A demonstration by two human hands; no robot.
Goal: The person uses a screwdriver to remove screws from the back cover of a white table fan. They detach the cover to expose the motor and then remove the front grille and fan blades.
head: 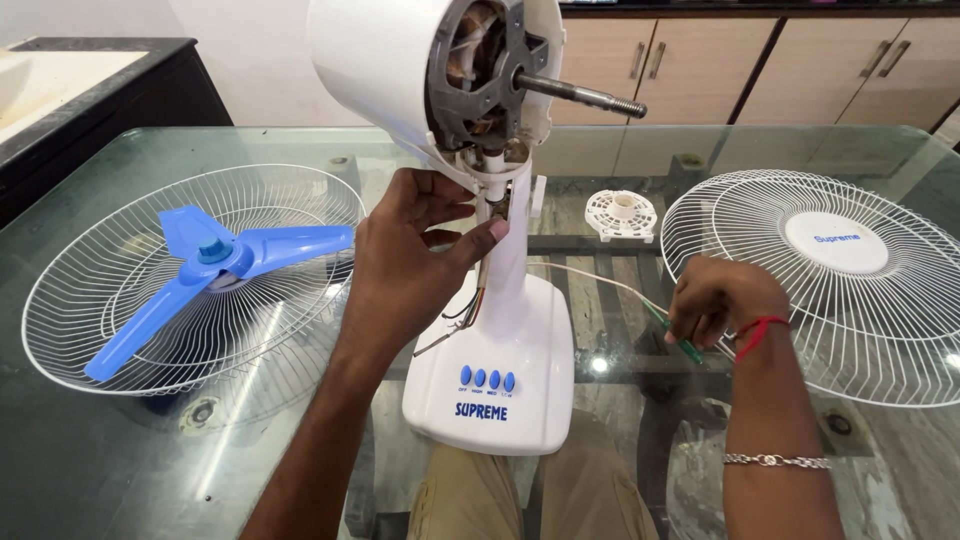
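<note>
A white table fan body [500, 330] stands on the glass table, its motor [480, 70] bare and its shaft [585, 96] pointing right. My left hand [405, 255] grips the fan's neck just under the motor, thumb and fingers pinching the open side where coloured wires [462, 310] hang out. My right hand [715, 305] rests low on the table to the right of the base and is closed on a green-handled screwdriver [680, 340]. A thin white cord [590, 278] runs from the neck toward that hand.
A white wire guard [80, 290] lies at the left with the blue three-blade propeller [215, 265] on it. The other guard [850, 290], with a round centre badge, lies at the right. A small white round plastic part [620, 215] sits behind the fan. Cabinets stand behind the table.
</note>
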